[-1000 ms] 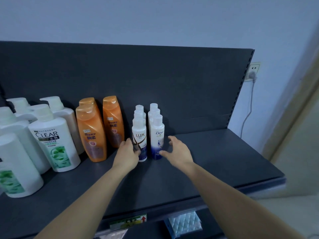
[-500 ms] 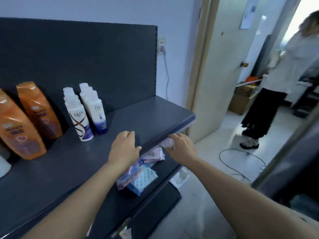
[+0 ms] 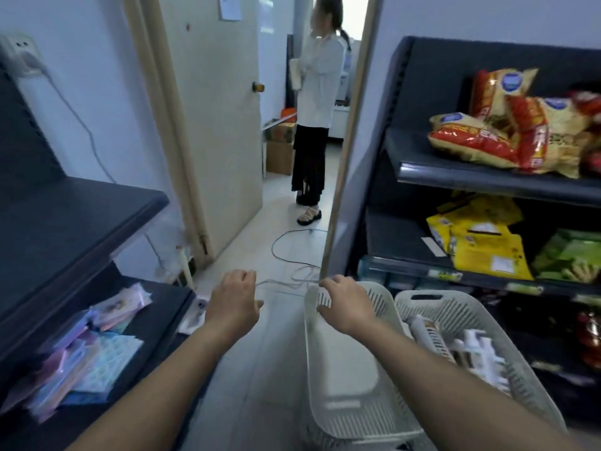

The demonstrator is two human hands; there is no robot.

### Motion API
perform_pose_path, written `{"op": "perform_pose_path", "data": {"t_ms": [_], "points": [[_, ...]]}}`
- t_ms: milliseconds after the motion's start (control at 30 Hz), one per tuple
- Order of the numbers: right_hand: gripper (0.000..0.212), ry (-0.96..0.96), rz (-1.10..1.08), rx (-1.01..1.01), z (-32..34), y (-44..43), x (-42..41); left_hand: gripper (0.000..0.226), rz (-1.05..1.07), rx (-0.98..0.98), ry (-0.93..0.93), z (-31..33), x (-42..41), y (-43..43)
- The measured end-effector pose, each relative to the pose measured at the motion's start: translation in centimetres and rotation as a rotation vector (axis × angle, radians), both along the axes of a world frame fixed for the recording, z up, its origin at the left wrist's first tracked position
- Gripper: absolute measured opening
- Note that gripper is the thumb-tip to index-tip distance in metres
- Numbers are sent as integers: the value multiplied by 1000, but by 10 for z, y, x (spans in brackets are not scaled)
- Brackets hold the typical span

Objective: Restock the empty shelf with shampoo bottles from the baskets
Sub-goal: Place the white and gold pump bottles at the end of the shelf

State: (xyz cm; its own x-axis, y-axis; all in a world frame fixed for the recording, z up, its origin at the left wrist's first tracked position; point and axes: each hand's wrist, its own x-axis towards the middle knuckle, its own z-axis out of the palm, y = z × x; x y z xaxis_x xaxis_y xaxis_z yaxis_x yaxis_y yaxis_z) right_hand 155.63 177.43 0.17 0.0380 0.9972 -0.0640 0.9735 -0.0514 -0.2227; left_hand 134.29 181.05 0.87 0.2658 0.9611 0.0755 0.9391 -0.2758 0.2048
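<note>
White slatted plastic makes up the two laundry-style baskets on the floor at lower right, standing side by side and touching. The left basket shows its smooth bottom. The right basket holds the white bottles, several of them lying jumbled; motion blur keeps me from counting them.

Two bare forearms reach forward. The left hand hangs over the floor between the shelving and the baskets, with its fingers loosely curled and nothing in them. The right hand sits at the far rim of the left basket with its fingers bent down over the edge. I cannot tell whether they grip the rim or only hover at it.

On the left stands one dark shelf unit. Its upper shelf is a plain dark board, and the shelf below carries a heap of pastel packets.

On the right a second dark unit carries at least three red-and-yellow snack bags on top. Below them lie yellow packets and a green packet.

Straight ahead, a cream door stands open, and one person in a white top and black skirt fills the doorway. A thin cable loops across the pale floor in front of the baskets, and a cardboard box sits beyond the door.
</note>
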Motion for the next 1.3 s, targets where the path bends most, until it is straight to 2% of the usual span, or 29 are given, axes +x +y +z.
{"op": "perform_pose_path", "data": {"t_ms": [233,367,500,633,867,967,1067,1133,1200,1300], "points": [[53,-19,-184,-97,-27,-62,155,51,-212,-61,-16,-36,174,-21],[43,12,-265,-144,-45,-93,225,51,-302,-134,-21,-57,258,-38],[55,43,-366,-224,-66,-119,277,44,-396,-169,-1,-80,317,-49],[57,119,-499,-304,-88,-136,310,52,-469,-233,115,-100,363,-52],[84,271,-707,-441,-133,-143,340,54,-527,-433,199,-152,421,-40],[95,373,-770,-506,-158,-140,345,57,-509,-567,198,-179,437,-39],[106,466,-834,-510,-179,-138,346,58,-424,-736,75,-208,446,-38],[108,458,-850,-469,-189,-139,346,59,-302,-814,-30,-224,452,-32],[111,439,-868,-419,-198,-139,345,75,-181,-844,-98,-233,460,-28],[110,405,-893,-365,-207,-137,340,98,-70,-834,-79,-233,473,-28]]}}
